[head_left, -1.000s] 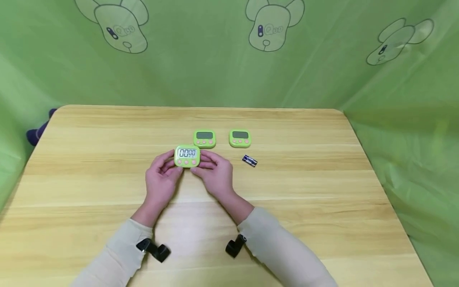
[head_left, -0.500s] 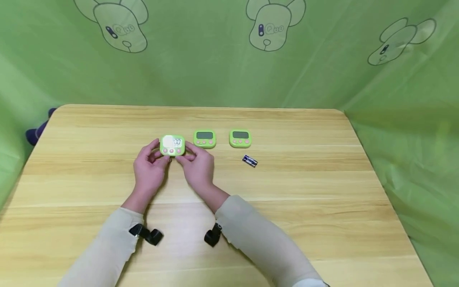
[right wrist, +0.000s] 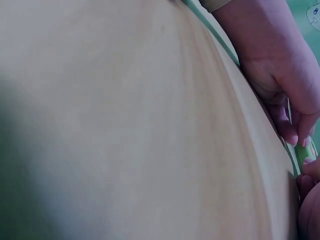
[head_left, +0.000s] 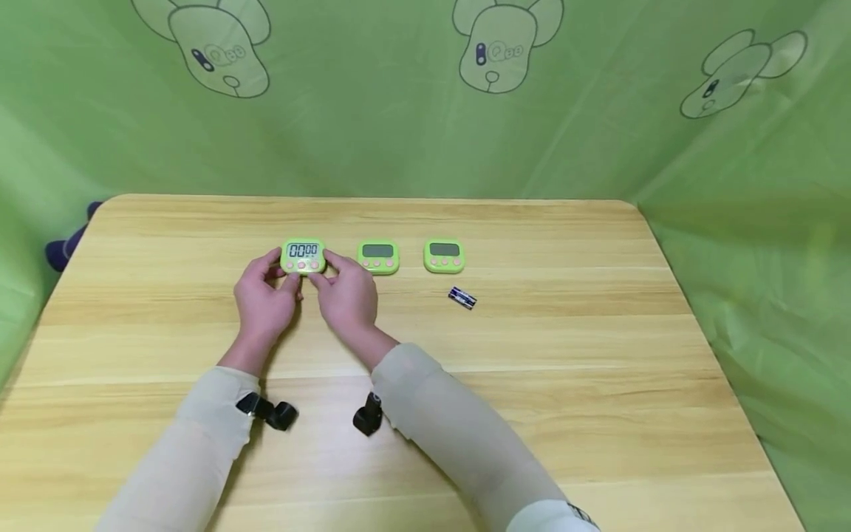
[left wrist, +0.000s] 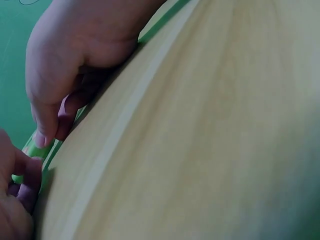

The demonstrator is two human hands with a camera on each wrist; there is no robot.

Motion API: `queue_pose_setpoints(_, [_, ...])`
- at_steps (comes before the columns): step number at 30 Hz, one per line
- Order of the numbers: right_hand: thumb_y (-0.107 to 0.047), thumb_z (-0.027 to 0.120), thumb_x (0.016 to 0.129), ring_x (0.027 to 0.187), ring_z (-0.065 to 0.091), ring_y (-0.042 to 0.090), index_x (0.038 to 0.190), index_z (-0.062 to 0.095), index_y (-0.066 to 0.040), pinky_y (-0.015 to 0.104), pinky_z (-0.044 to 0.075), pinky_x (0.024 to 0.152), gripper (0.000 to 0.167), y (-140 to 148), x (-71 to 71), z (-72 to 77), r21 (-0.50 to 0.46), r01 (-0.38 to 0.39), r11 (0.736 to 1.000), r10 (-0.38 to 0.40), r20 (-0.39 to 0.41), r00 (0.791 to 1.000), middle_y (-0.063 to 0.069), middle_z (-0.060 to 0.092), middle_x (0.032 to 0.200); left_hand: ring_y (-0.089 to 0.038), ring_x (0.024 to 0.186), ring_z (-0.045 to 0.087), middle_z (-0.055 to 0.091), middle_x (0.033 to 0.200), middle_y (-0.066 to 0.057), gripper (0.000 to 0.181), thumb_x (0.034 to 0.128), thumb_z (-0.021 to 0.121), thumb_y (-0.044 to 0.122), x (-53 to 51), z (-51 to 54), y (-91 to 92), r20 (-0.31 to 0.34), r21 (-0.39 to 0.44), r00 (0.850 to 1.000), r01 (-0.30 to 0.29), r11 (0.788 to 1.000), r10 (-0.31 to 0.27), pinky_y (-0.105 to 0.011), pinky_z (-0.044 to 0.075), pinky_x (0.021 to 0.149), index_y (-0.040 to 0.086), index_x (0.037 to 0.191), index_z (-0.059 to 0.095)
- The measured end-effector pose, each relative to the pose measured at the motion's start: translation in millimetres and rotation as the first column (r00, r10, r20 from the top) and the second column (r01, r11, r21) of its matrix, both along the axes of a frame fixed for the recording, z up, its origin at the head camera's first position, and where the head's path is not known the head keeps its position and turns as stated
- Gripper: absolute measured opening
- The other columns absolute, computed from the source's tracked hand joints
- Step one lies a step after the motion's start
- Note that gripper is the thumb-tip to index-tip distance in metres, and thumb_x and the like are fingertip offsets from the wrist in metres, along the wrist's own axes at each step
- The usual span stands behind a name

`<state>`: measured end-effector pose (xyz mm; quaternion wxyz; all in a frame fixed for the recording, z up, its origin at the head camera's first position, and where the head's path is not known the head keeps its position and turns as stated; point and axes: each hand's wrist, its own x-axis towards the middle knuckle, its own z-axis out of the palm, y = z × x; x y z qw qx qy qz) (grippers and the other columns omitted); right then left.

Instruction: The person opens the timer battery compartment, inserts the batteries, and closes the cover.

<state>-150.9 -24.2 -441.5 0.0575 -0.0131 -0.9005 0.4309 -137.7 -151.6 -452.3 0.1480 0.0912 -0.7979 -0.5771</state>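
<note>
Left hand (head_left: pixel 264 303) and right hand (head_left: pixel 349 297) are together gripping one lit timer (head_left: pixel 303 256). Two blank-screened timers (head_left: pixel 378 258) (head_left: pixel 444 256) are lying on one counter (head_left: pixel 572 355), near batteries (head_left: pixel 462 298) too small to count.

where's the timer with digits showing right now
In the head view, the timer is left of centre, held by the left hand and right hand, with a blank timer to its right.

The head view looked forward and down from above, covering most of the table (head_left: pixel 565 347). Both wrist views, much nearer and steeply tilted, faced low across it; all three shared the fingers (left wrist: pixel 47 117) at one lit green digital timer (head_left: pixel 303 257).
</note>
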Motion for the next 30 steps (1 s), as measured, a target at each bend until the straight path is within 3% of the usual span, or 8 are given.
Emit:
queue_pose_setpoints(4, [-0.033,0.082,0.085,0.071,0.063,-0.005,0.129,0.069,-0.026,0.020,0.048,0.054,0.046,-2.3,-1.9,0.1,0.021,-0.004,1.000,0.004,0.011,1.000,-0.007,0.073,0.103,-0.022,0.091,0.055,0.062,0.114,-0.019,0.047,0.0909,0.067,-0.002,-1.0,0.6,-0.7,0.034,-0.125,0.999,-0.032,0.992,0.036,-0.026,0.047,0.078,-0.007,0.136,0.055])
queue_pose_setpoints(12, [-0.041,0.082,0.083,0.051,0.054,-0.002,0.126,0.071,-0.030,0.026,0.042,0.040,0.045,-3.6,-4.5,-0.6,0.035,-0.008,0.999,0.007,0.029,1.000,-0.014,0.065,0.067,-0.017,0.084,0.053,0.061,0.113,-0.018,0.048,0.0940,0.065,0.003,-2.6,0.6,-3.0,0.090,-0.145,0.995,-0.035,0.989,0.048,-0.022,0.045,0.069,-0.006,0.140,0.052])
queue_pose_setpoints(23, [-0.041,0.079,0.086,0.047,0.051,0.000,0.126,0.071,-0.028,0.028,0.040,0.039,0.043,-1.3,-5.8,-1.4,0.061,-0.006,0.998,0.006,0.004,1.000,-0.013,0.067,0.069,-0.019,0.085,0.054,0.061,0.119,-0.020,0.048,0.0932,0.066,0.003,-2.6,0.9,0.5,0.078,-0.152,0.995,-0.041,0.988,0.053,-0.023,0.046,0.069,-0.008,0.138,0.052])
queue_pose_setpoints(30, [-0.030,0.084,0.082,0.056,0.056,-0.004,0.126,0.071,-0.021,0.021,0.047,0.050,0.047,3.3,0.8,-4.0,-0.017,-0.035,0.999,0.035,-0.002,0.999,-0.011,0.067,0.070,-0.017,0.088,0.057,0.057,0.131,-0.018,0.056,0.0892,0.066,-0.002,5.1,-3.2,2.9,0.047,-0.093,0.996,-0.070,0.993,0.075,-0.021,0.048,0.073,-0.005,0.143,0.048])
